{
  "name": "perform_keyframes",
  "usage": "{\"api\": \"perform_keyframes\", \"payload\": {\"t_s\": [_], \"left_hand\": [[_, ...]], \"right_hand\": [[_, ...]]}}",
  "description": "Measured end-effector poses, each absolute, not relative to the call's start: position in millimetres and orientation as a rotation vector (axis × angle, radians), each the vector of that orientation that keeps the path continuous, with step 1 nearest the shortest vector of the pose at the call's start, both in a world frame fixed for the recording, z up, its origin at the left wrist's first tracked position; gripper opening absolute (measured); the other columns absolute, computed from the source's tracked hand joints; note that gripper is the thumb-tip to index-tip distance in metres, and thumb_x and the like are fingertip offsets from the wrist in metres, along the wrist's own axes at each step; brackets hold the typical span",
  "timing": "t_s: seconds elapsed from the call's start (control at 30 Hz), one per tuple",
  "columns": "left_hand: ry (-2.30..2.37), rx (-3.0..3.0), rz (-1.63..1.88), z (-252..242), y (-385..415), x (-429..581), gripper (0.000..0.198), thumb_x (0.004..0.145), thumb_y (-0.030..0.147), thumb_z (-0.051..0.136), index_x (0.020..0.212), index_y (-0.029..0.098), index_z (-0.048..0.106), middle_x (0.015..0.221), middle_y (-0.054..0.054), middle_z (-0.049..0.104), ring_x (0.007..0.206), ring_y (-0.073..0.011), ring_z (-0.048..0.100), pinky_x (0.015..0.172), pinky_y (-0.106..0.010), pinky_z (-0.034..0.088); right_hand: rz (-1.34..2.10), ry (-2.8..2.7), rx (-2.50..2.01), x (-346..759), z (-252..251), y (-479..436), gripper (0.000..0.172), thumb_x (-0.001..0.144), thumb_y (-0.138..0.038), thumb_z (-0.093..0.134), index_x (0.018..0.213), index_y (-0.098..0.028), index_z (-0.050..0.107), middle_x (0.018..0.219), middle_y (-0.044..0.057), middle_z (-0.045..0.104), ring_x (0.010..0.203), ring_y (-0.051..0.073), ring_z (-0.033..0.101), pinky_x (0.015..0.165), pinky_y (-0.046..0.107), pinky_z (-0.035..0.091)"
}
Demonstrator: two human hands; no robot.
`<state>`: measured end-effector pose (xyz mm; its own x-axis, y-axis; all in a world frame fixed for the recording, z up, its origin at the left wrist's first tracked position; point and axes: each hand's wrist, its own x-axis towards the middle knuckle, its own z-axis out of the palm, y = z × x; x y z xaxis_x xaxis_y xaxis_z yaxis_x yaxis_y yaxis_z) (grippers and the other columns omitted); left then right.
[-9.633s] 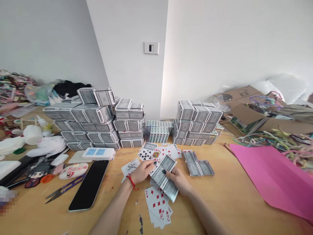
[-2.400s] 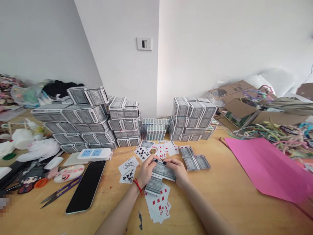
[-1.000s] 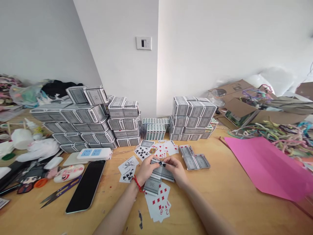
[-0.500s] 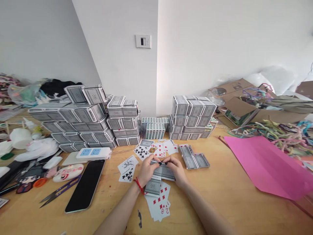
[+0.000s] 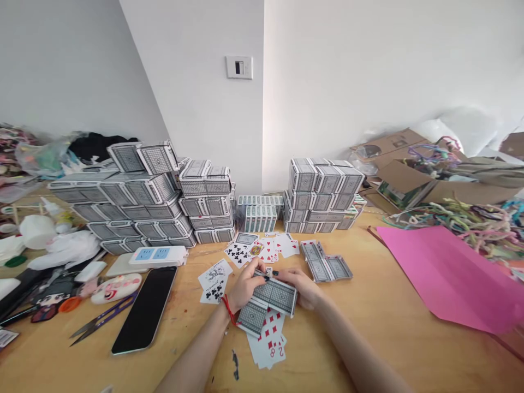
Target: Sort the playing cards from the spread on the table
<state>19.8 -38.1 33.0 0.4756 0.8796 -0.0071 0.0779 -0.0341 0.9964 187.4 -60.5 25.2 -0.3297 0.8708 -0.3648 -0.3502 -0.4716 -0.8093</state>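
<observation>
Between my hands is an L-shaped piece of joined playing cards (image 5: 275, 295), patterned grey backs facing up. My left hand (image 5: 244, 288), with a red string at the wrist, pinches its upper left edge between thumb and fingers. The fingers of my right hand (image 5: 301, 285) close on its top edge, where a small white card corner shows; their tips are partly hidden. Under the piece lies a loose pile of face-up cards (image 5: 266, 349), an eight of diamonds on top. A similar L-shaped card piece (image 5: 327, 265) rests beyond my right hand.
Stacked card-built blocks (image 5: 143, 188) rise at the back left, with another stack (image 5: 323, 194) at the back right. Loose cards (image 5: 268, 249) lie before the card boxes (image 5: 261, 217). A phone (image 5: 145, 311) and scissors (image 5: 104, 319) are on the left, pink paper (image 5: 442, 278) on the right.
The card piece has turned slightly and its lower left part has swung left. My right hand has shifted a little right and down, uncovering more of the piece's right side.
</observation>
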Motion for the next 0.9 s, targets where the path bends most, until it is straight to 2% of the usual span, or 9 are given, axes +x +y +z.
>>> {"api": "perform_keyframes", "payload": {"t_s": [0.23, 0.37, 0.47, 0.63, 0.77, 0.9], "left_hand": [[0.879, 1.561, 0.734, 31.7, -36.9, 21.7, 0.014, 0.062, 0.01, 0.046, 0.072, 0.019, 0.044, 0.068, 0.004, 0.044, 0.066, -0.0116, 0.041, 0.06, -0.021, 0.033], [0.882, 1.541, 0.824, 28.6, -33.8, 23.0, 0.022, 0.059, 0.011, 0.055, 0.08, 0.018, 0.048, 0.07, 0.002, 0.05, 0.069, -0.0123, 0.047, 0.065, -0.022, 0.036], [0.975, 1.537, 0.797, 28.6, -32.2, 20.4, 0.025, 0.06, 0.019, 0.06, 0.085, 0.016, 0.055, 0.074, -0.001, 0.057, 0.071, -0.0147, 0.051, 0.064, -0.023, 0.037], [1.1, 1.643, 0.712, 26.9, -30.7, 12.8, 0.018, 0.066, 0.033, 0.055, 0.062, 0.016, 0.059, 0.063, 0.0, 0.056, 0.063, -0.0146, 0.049, 0.057, -0.023, 0.035], [1.095, 1.686, 0.789, 25.5, -30.9, 12.8, 0.022, 0.073, 0.029, 0.044, 0.06, 0.017, 0.056, 0.062, 0.001, 0.054, 0.063, -0.014, 0.046, 0.058, -0.023, 0.034], [1.123, 1.719, 0.777, 27.8, -32.6, 14.7, 0.024, 0.073, 0.031, 0.043, 0.056, 0.018, 0.053, 0.057, 0.002, 0.05, 0.061, -0.0141, 0.044, 0.057, -0.023, 0.033]], "right_hand": [[2.051, -0.881, -1.038, 191.9, 18.4, -58.2, 0.023, 0.057, -0.033, 0.071, 0.058, -0.012, 0.062, 0.053, -0.001, 0.06, 0.045, 0.008, 0.05, 0.048, 0.02, 0.034], [2.082, -0.896, -1.031, 193.0, 18.2, -55.7, 0.023, 0.056, -0.032, 0.072, 0.057, -0.011, 0.062, 0.052, -0.001, 0.061, 0.045, 0.008, 0.05, 0.047, 0.02, 0.033], [2.055, -0.896, -1.017, 192.3, 19.2, -55.9, 0.024, 0.056, -0.033, 0.072, 0.062, -0.011, 0.064, 0.056, 0.0, 0.063, 0.048, 0.01, 0.054, 0.051, 0.022, 0.037], [2.014, -0.85, -0.982, 189.4, 19.4, -58.7, 0.024, 0.059, -0.034, 0.071, 0.066, -0.012, 0.065, 0.062, 0.003, 0.066, 0.054, 0.012, 0.057, 0.057, 0.024, 0.04], [1.976, -0.815, -1.0, 188.5, 16.8, -58.7, 0.022, 0.059, -0.032, 0.071, 0.066, -0.012, 0.064, 0.06, 0.001, 0.065, 0.051, 0.01, 0.056, 0.054, 0.023, 0.039], [1.959, -0.828, -1.04, 189.0, 17.5, -57.8, 0.022, 0.057, -0.031, 0.072, 0.067, -0.013, 0.065, 0.06, 0.001, 0.065, 0.051, 0.011, 0.056, 0.054, 0.023, 0.04]]}}
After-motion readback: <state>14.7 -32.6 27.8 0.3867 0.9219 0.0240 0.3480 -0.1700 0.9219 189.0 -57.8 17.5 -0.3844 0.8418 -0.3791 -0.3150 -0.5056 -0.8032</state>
